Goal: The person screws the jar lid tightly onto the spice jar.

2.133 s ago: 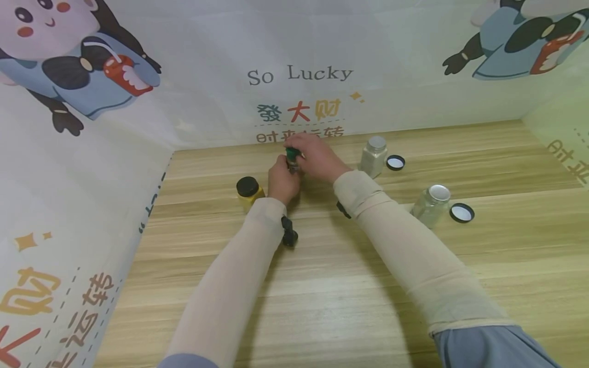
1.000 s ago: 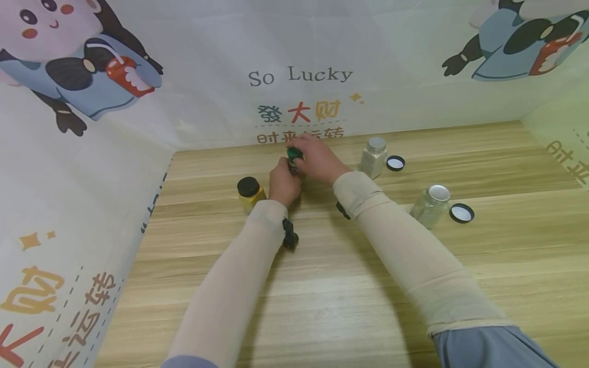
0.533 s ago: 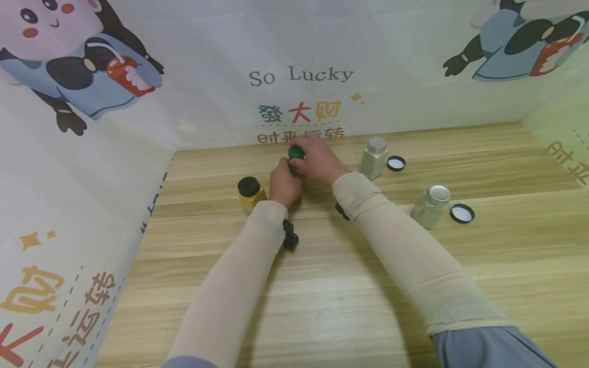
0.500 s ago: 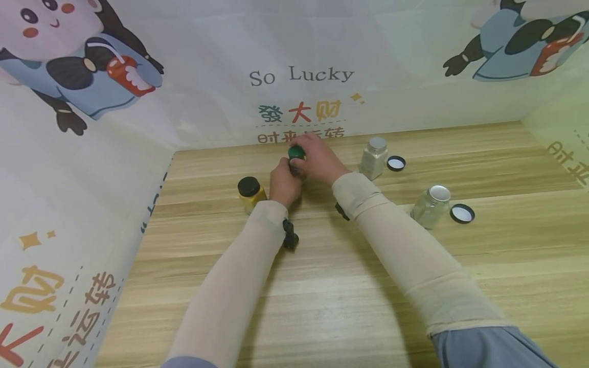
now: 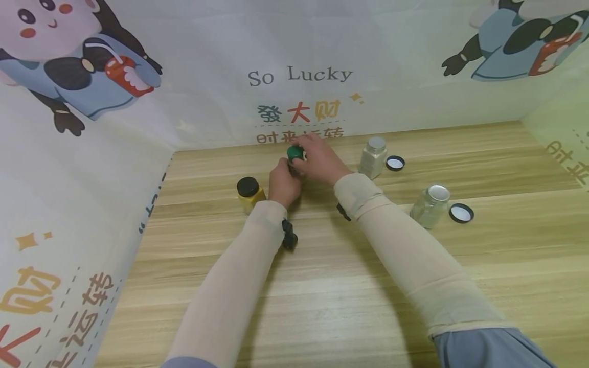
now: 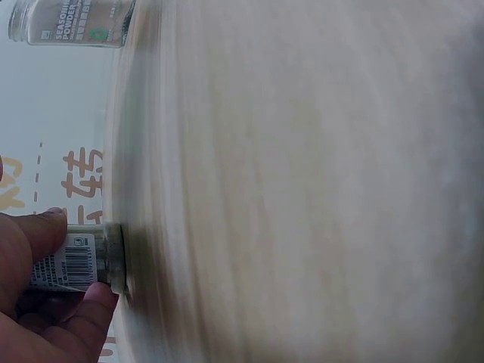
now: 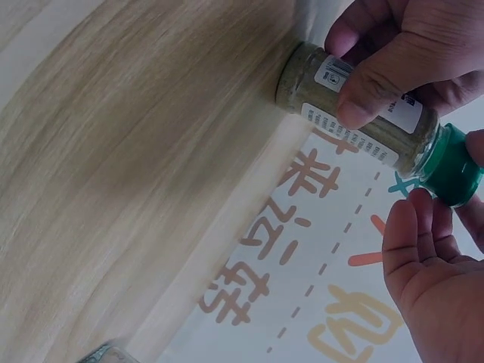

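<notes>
A seasoning bottle (image 7: 355,141) with a white label and brownish powder stands on the table near the back wall. My left hand (image 5: 284,183) grips its body, thumb on one side in the right wrist view. The green cap (image 7: 452,168) sits at the bottle's top. Around that cap are the fingertips of my right hand (image 5: 322,161), pinching it. In the left wrist view the bottle's base rests at the table surface. Left of my left hand stands a jar of yellow contents with a black lid (image 5: 248,187).
Right of the hands stands a glass jar of pale powder (image 5: 374,158), a black-rimmed lid (image 5: 395,163) beside it. Nearer is another glass jar (image 5: 430,207) with its own lid (image 5: 461,213) to the right. A printed white sheet (image 5: 211,102) lines the back and sides.
My right fingers have shifted around the green cap, so more of its top shows than two seconds ago. My left hand keeps its grip; the jars and loose lids have not moved.
</notes>
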`<state>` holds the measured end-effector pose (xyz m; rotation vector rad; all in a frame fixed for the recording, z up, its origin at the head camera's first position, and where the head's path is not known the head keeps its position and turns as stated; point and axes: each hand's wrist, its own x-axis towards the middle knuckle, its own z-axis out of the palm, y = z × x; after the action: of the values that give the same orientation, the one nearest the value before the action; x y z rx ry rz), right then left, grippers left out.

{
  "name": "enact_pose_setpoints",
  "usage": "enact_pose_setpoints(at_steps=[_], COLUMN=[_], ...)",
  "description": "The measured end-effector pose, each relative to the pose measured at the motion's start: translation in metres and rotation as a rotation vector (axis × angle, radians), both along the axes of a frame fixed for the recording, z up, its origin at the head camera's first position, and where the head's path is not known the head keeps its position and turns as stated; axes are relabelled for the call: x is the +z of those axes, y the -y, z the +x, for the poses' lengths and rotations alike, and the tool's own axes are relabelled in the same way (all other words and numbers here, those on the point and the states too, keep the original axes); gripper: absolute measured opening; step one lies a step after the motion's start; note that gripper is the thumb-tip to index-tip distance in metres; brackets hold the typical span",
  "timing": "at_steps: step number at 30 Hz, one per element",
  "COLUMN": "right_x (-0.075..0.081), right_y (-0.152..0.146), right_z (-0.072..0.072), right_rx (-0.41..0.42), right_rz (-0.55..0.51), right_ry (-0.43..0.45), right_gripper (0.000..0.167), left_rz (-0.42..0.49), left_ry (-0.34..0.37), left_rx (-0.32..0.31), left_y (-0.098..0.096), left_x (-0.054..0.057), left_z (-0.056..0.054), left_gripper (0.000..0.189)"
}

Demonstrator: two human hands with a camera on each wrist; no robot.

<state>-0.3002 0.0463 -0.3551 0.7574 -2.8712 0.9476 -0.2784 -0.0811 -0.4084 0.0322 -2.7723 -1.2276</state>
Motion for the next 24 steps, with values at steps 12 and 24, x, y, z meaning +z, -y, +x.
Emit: enact_pose_setpoints(at_steps=[12, 24], right_x=[0.0001, 0.0021], right_y=[0.0009, -0.0072], right_z=[0.0009, 0.009], right_rx=[-0.014, 0.016], right_rz=[0.017, 0.039], right_ry=[-0.013, -0.023], right_gripper=[0.039, 0.036], left_rz=[-0.006, 0.004], left_ry=[-0.007, -0.04], left_rx=[-0.011, -0.052], left_y=[0.0024, 0.0004], left_x=[-0.0016, -0.0027], left_z=[-0.0017, 0.007], left_gripper=[0.029, 0.028])
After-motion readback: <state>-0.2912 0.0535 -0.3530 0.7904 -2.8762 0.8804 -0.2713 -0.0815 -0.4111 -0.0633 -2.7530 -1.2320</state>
